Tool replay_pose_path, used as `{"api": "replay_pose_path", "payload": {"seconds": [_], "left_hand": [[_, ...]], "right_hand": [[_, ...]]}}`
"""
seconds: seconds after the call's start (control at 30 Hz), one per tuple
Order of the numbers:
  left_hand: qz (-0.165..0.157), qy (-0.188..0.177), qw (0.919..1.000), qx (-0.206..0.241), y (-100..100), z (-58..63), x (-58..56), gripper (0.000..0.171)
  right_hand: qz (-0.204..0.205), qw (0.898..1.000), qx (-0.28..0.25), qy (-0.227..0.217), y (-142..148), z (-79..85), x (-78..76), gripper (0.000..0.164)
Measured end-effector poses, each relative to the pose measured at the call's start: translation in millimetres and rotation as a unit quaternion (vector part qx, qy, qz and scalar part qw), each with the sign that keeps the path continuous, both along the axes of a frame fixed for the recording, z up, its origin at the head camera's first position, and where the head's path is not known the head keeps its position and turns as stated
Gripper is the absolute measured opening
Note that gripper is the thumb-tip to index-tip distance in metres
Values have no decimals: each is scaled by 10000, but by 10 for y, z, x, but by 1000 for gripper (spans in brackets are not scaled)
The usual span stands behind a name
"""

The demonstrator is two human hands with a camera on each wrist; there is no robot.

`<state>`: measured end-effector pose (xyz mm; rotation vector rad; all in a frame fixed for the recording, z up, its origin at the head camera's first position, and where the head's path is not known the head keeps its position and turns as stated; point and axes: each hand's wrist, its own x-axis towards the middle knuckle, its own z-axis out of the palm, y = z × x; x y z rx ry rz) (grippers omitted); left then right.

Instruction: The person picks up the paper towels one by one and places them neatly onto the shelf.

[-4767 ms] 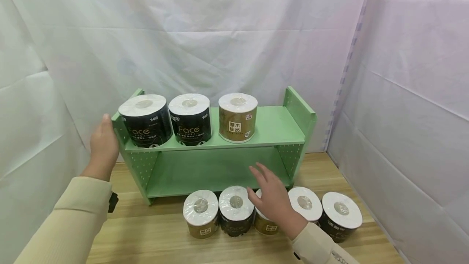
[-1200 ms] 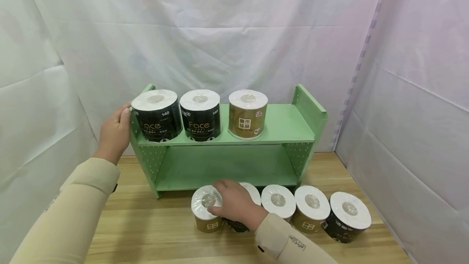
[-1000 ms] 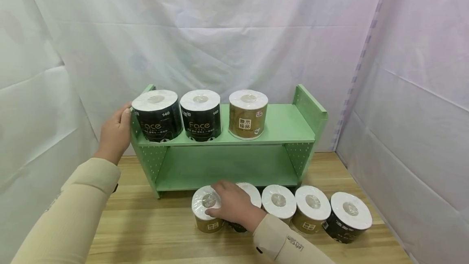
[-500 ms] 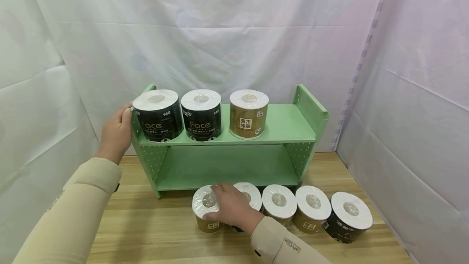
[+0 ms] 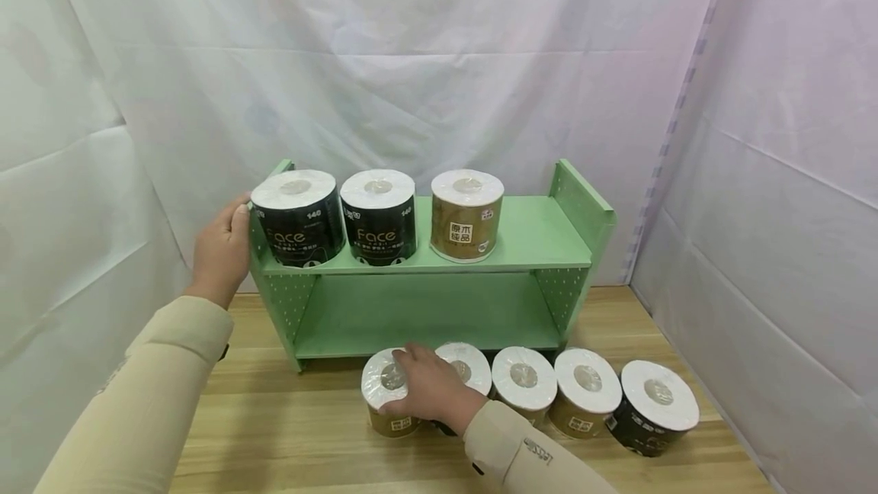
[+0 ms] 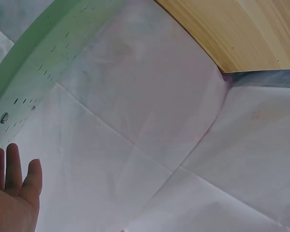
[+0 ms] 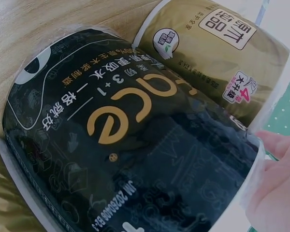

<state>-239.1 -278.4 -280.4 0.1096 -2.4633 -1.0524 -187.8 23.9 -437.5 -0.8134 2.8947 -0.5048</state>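
Note:
My left hand (image 5: 221, 254) rests against the left side panel (image 6: 38, 67) of a green two-tier shelf (image 5: 439, 269), its visible fingers fairly straight in the left wrist view. My right hand (image 5: 435, 387) lies over the tops of two toilet paper rolls in the front row: a gold-wrapped roll (image 5: 379, 383) at the row's left end and a black-wrapped roll (image 7: 130, 140) beside it. Its fingers reach over the gold roll's white top, and both rolls stand upright on the table. In the right wrist view only part of this hand shows, at the right edge.
On the upper tier stand a black roll (image 5: 298, 227), a second black roll (image 5: 379, 223) and a gold roll (image 5: 466, 223). Several more rolls continue the front row rightward, ending with a black roll (image 5: 655, 410). White cloth (image 5: 439, 59) hangs behind and beside the wooden table (image 5: 274, 433).
Since the earliest frame my right hand has moved left and down onto the two leftmost front rolls. My left hand has turned at the panel. The last second shows almost no movement.

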Motion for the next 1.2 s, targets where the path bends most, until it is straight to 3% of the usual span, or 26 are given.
{"api": "replay_pose_path", "payload": {"seconds": [0.47,1.2], "left_hand": [[52,-10,10000,50,21,-26,11,57],[115,133,9998,-34,13,-31,-19,55]], "right_hand": [[196,9995,256,23,-54,-34,-34,87],[8,9989,470,6,-175,2,-40,93]]}}
